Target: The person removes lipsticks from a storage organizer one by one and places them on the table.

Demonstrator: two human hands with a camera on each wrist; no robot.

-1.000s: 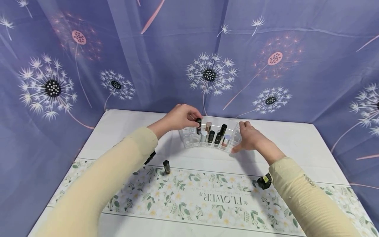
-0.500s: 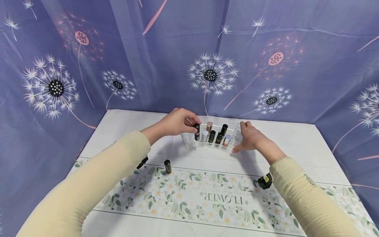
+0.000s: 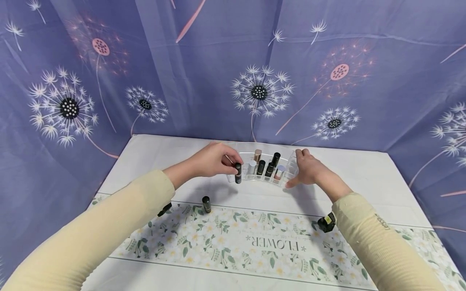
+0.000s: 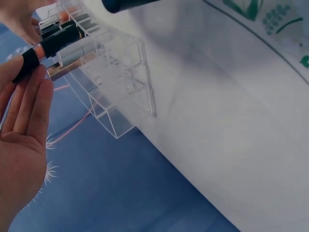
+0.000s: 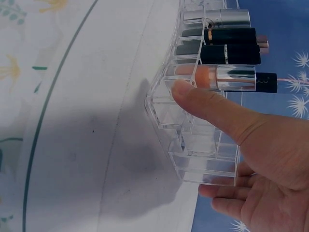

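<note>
My left hand (image 3: 214, 159) pinches a black lipstick tube (image 3: 238, 173) by its upper end. In the head view this tube is held upright in front of the left end of a clear acrylic lipstick organizer (image 3: 233, 146). That organizer curves and has several small compartments. Lipsticks stand in its middle: a silver one (image 3: 251, 167), a rose-gold one (image 3: 257, 155), black ones (image 3: 260, 167) and one with a pale lilac top (image 3: 279, 172). At the right end, my right hand (image 3: 309, 167) grips the organizer, thumb on the front and fingers behind, as the right wrist view shows.
Another dark lipstick tube (image 3: 206, 204) stands on the white table (image 3: 164, 157), nearer to me. A printed floral strip (image 3: 225, 238) runs across the tabletop. Behind the organizer hangs a purple curtain (image 3: 200, 89) with dandelion prints.
My left hand has moved left and towards me with the black lipstick tube, from over the organizer's left part to in front of it. My right hand has stayed on the organizer.
</note>
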